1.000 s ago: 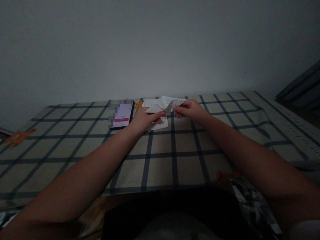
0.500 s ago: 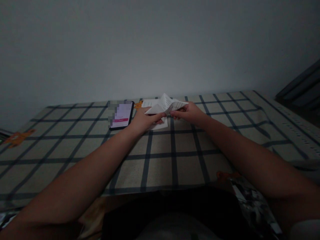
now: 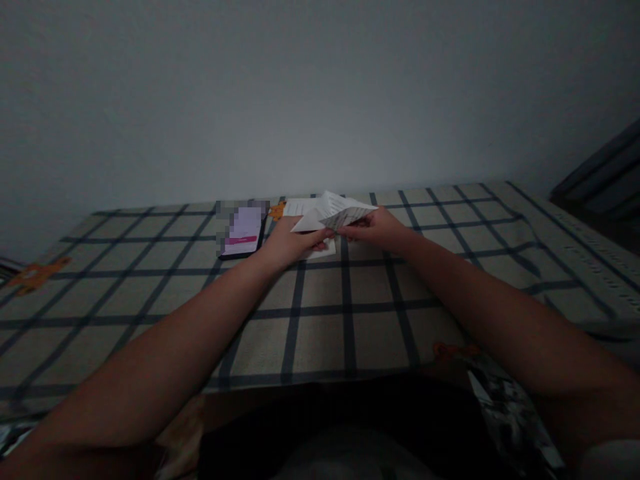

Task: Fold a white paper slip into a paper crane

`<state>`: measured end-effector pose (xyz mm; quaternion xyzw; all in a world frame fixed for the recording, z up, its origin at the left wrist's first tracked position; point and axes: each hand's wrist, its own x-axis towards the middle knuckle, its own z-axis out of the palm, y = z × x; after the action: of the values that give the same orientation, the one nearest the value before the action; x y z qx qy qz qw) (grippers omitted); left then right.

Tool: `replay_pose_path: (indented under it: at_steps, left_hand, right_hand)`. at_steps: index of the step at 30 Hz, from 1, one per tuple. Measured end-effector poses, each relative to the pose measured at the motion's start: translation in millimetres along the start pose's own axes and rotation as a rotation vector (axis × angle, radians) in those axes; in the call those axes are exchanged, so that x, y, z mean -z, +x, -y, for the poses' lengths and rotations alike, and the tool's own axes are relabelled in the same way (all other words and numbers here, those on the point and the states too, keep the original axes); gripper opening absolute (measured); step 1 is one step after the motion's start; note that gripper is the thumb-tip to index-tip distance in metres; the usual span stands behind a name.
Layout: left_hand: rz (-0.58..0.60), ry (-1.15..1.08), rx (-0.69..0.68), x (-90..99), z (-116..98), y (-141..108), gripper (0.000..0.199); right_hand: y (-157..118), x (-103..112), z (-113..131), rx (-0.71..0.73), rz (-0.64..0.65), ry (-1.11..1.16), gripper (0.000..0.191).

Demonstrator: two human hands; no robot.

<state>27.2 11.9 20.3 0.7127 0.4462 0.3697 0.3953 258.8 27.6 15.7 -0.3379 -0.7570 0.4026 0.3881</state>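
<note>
Folded paper [image 3: 333, 212] up between both hands, long axis running left-right, one peak poking up. Left hand [image 3: 293, 237] pinching its left end, right hand [image 3: 377, 225] gripping right end. Phone [image 3: 244, 230] just left of left hand, sheet [image 3: 297, 207] behind and under it.

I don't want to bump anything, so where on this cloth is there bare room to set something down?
The checked cloth shows bare left of the phone, between the left forearm and right forearm, and between the latter and the wall. Crowded: phone, left hand, folded paper, right hand.
</note>
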Motion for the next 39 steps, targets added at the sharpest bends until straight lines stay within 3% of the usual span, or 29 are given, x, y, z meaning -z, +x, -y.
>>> replay_pose_path:
  at_steps: [7, 13, 20, 26, 31, 35, 39]
  left_hand:
    - [-0.012, 0.224, -0.112, 1.7, 6.8, -0.2, 0.029]
    - [-0.012, 0.27, -0.18, 2.2, 2.7, -1.3, 0.026]
    - [-0.078, -0.195, 0.008, -6.6, -5.5, -3.2, 0.034]
    - [-0.077, -0.636, 0.058, -1.8, -5.8, 5.8, 0.045]
    - [-0.075, -0.664, 0.123, -1.2, -2.6, 9.6, 0.05]
    - [-0.063, -0.635, 0.148, -3.8, 0.7, 8.3, 0.045]
    - [-0.13, -0.582, 0.124, -2.4, 0.3, 7.6, 0.045]
  right_hand:
    - [-0.5, -5.8, -12.2, 0.053, -0.034, -0.104, 0.029]
    - [-4.2, -6.5, -3.4, 0.157, -0.018, -0.202, 0.027]
    - [-3.1, 2.1, -1.0, 0.317, -0.103, -0.45, 0.024]
    - [-0.5, 12.3, -4.5, 0.422, -0.026, -0.653, 0.017]
    - [-0.6, 13.1, -0.5, 0.397, 0.01, -0.741, 0.017]
    - [-0.2, 13.3, -0.6, 0.272, -0.009, -0.772, 0.012]
    - [1.7, 13.0, -1.9, 0.189, -0.074, -0.621, 0.015]
